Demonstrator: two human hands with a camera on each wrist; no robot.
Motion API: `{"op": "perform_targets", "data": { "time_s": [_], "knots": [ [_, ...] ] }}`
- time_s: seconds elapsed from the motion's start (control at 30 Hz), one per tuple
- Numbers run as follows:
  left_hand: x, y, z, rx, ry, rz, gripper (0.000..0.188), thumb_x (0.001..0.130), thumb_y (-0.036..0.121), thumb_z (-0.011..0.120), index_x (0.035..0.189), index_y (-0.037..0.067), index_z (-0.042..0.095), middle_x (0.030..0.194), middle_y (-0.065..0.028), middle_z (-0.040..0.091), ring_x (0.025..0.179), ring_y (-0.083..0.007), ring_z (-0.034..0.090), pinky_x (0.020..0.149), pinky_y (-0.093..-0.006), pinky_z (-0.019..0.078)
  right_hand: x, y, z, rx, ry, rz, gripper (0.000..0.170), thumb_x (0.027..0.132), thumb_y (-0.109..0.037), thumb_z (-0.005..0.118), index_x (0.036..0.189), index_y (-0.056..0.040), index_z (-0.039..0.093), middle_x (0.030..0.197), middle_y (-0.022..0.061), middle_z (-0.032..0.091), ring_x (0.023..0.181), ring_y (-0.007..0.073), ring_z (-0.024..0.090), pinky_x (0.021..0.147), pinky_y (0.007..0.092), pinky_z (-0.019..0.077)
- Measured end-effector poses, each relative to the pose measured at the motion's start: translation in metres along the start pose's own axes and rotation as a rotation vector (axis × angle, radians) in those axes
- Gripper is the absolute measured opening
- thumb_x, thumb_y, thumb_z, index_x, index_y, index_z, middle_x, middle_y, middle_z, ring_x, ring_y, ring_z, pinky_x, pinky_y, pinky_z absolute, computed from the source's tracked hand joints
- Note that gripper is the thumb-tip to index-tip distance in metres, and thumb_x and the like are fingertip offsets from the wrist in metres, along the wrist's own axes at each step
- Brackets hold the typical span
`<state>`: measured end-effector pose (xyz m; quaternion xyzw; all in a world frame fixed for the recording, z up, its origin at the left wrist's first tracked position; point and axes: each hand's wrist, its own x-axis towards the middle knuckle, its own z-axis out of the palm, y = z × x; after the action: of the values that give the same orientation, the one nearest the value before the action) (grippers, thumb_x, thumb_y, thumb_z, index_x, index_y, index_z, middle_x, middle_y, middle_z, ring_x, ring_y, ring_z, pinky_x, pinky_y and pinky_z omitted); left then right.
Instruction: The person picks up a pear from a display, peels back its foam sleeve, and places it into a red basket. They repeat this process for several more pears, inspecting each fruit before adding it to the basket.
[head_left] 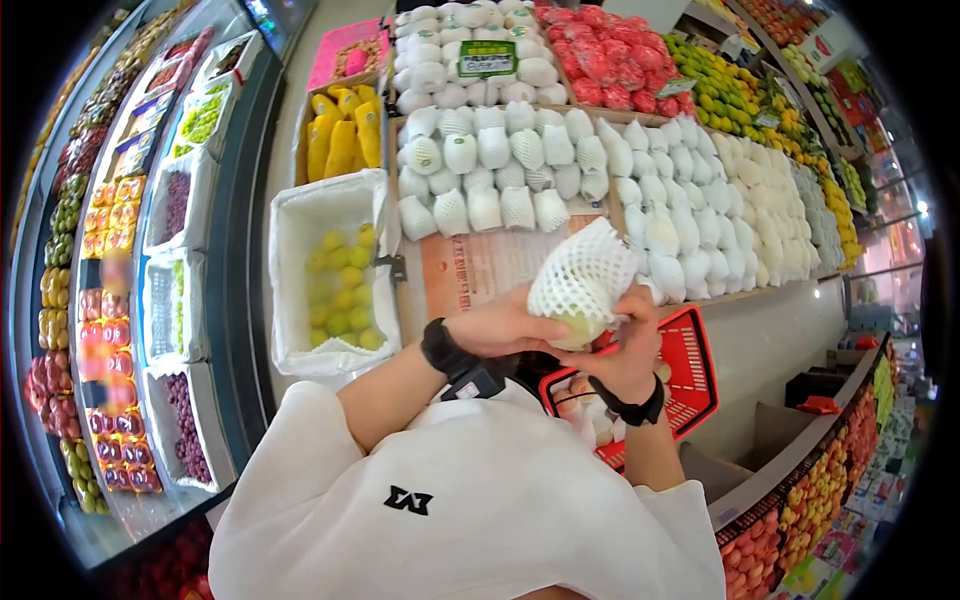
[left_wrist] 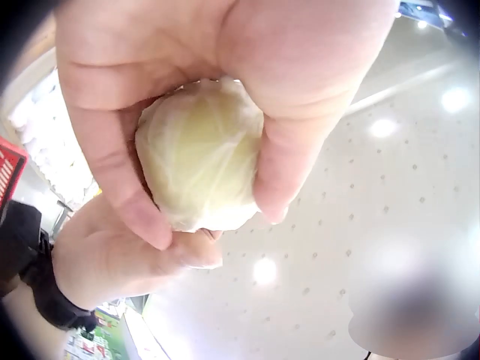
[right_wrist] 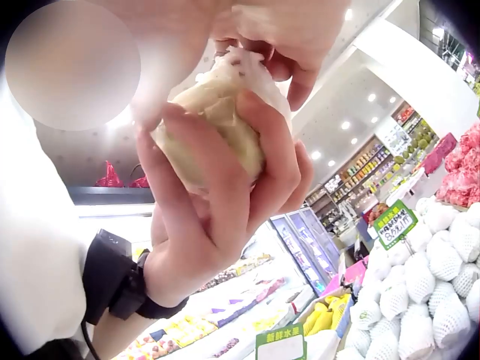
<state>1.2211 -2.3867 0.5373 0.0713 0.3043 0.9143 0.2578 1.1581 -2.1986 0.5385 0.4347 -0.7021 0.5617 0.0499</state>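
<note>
Between the two hands, in the head view, there is a pale green fruit [head_left: 575, 332], partly covered by a white net [head_left: 585, 268]. The left hand [head_left: 490, 325] is clamped on the fruit from one side. The right hand [head_left: 632, 352] is clamped on the net from the other side, with its thumb near the bare part of the fruit. Below the right hand is a red basket [head_left: 692, 372] with pale things [head_left: 598, 415] inside it. Beyond the hands lie many wrapped fruits [head_left: 493, 148] in rows. To the left of the left hand is a white-lined box [head_left: 284, 290] with yellow-green fruits [head_left: 345, 285].

In the left wrist view, the left hand holds the fruit between its thumb and fingers, which are bent around it. The right hand is just beside, its fingertips at the lower edge of the fruit.

In the right wrist view, the fingers of the left hand are curled around the fruit. The right hand is above them, with bent fingers at the upper end of the net. Behind the hands, a green sign [right_wrist: 395, 223] stands among the wrapped fruits.
</note>
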Motion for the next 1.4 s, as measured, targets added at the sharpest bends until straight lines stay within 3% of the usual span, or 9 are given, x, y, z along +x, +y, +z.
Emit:
{"op": "perform_targets", "data": {
  "time_s": [0.1,0.27,0.37,0.47,0.57,0.77,0.97,1.07,1.4],
  "knots": [
    [-0.001,0.009,0.006,0.368,0.142,0.103,0.089,0.076,0.021,0.074,0.139,0.001,0.015,0.135,-0.0124,0.036,0.127,-0.0193,0.034,0.104,-0.0338,0.0305,-0.001,-0.001,0.008,-0.080,0.074,-0.085,0.079,0.053,-0.016,0.089,0.115,-0.0085,0.041,0.105,0.0162,0.046,0.091,0.0301,0.051,0.075,0.0384,0.0443],
    [0.006,0.010,-0.001,0.872,0.183,0.209,0.083,0.079,0.024,0.072,0.135,0.000,0.016,0.128,-0.0176,0.041,0.121,-0.0222,0.041,0.099,-0.0325,0.0350,0.004,-0.007,0.009,-0.298,0.083,-0.090,0.082,0.053,-0.012,0.086,0.122,-0.0081,0.042,0.103,0.0164,0.047,0.090,0.0298,0.050,0.075,0.0371,0.0445],
    [0.005,0.017,0.003,1.006,0.207,0.221,0.080,0.079,0.028,0.071,0.133,-0.001,0.021,0.116,-0.0175,0.052,0.113,-0.0244,0.050,0.093,-0.0329,0.0396,-0.003,0.003,0.018,-0.129,0.215,-0.051,0.077,0.052,-0.008,0.082,0.119,-0.0079,0.045,0.099,0.0149,0.047,0.087,0.0292,0.050,0.073,0.0361,0.0449],
    [0.001,0.027,0.002,1.435,0.317,0.391,0.060,0.079,0.028,0.069,0.122,0.001,0.038,0.099,-0.0144,0.059,0.095,-0.0269,0.058,0.081,-0.0343,0.0450,-0.020,0.018,0.013,-0.010,0.125,0.230,0.085,0.055,-0.004,0.082,0.125,-0.0051,0.033,0.119,0.0130,0.042,0.110,0.0235,0.051,0.093,0.0368,0.0438],
    [0.006,0.029,0.004,1.764,0.385,0.575,0.026,0.078,0.022,0.066,0.093,0.005,0.054,0.083,-0.0091,0.057,0.074,-0.0278,0.058,0.065,-0.0374,0.0454,-0.019,0.016,0.017,0.225,0.169,0.274,0.088,0.056,-0.001,0.080,0.127,-0.0049,0.029,0.121,0.0114,0.043,0.113,0.0224,0.050,0.095,0.0369,0.0433],
    [0.018,0.020,-0.008,1.988,0.460,0.914,0.016,0.072,0.015,0.067,0.081,0.007,0.056,0.074,-0.0058,0.055,0.064,-0.0237,0.056,0.055,-0.0344,0.0434,-0.021,0.013,0.025,0.315,0.221,0.306,0.083,0.059,0.002,0.077,0.127,-0.0046,0.029,0.121,0.0119,0.044,0.112,0.0215,0.051,0.094,0.0349,0.0447],
    [0.023,0.015,-0.019,2.102,0.465,0.980,0.015,0.069,0.013,0.068,0.074,0.009,0.055,0.066,-0.0018,0.052,0.057,-0.0189,0.053,0.049,-0.0326,0.0413,-0.019,0.019,0.045,0.209,0.491,0.457,0.074,0.060,-0.009,0.079,0.121,-0.0006,0.039,0.116,0.0145,0.045,0.105,0.0236,0.052,0.085,0.0345,0.0488],
    [0.014,0.013,-0.021,2.138,0.415,0.829,0.017,0.064,0.008,0.069,0.074,0.007,0.055,0.070,-0.0039,0.057,0.064,-0.0229,0.058,0.053,-0.0330,0.0441,-0.019,0.024,0.052,0.130,0.536,0.466,0.072,0.061,-0.010,0.079,0.120,-0.0001,0.040,0.114,0.0155,0.046,0.102,0.0242,0.053,0.081,0.0343,0.0502],
    [0.011,0.006,-0.029,2.148,0.171,0.898,0.015,0.068,0.012,0.068,0.076,0.008,0.056,0.072,-0.0008,0.055,0.066,-0.0180,0.057,0.056,-0.0308,0.0472,-0.020,0.029,0.056,0.137,0.590,0.556,0.071,0.061,-0.009,0.078,0.120,-0.0009,0.040,0.115,0.0148,0.045,0.103,0.0249,0.053,0.080,0.0348,0.0500]
  ]
}}
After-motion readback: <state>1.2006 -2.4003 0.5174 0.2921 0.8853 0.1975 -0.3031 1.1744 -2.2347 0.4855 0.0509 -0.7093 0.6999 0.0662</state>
